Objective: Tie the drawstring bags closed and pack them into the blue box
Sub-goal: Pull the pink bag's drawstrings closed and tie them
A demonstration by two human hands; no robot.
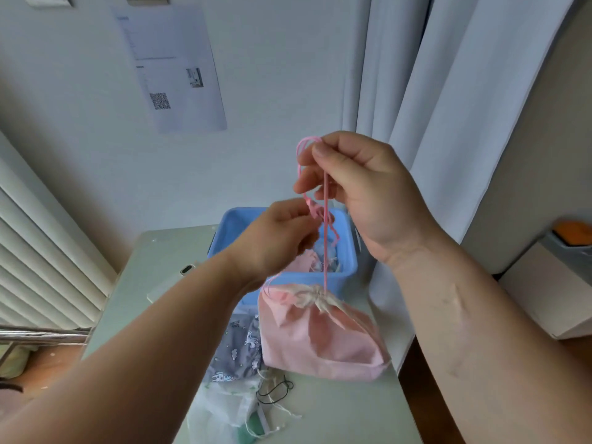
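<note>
A pink drawstring bag (317,341) hangs in the air above the table, its mouth cinched tight. Its pink cord (325,238) runs straight up to my right hand (362,190), which pinches the cord high above the bag. My left hand (275,238) is lower and to the left, its fingers closed on a looped part of the same cord. Behind the hands stands the blue box (347,251), holding a pink bag and a pale bag. A grey patterned bag (237,350) lies on the table under the hanging bag.
The small pale table (160,251) stands against a white wall, with a curtain (416,107) at its right. A phone (187,269) lies left of the box. A clear white bag (224,411) and loose cords lie at the near edge. A slatted radiator is at the left.
</note>
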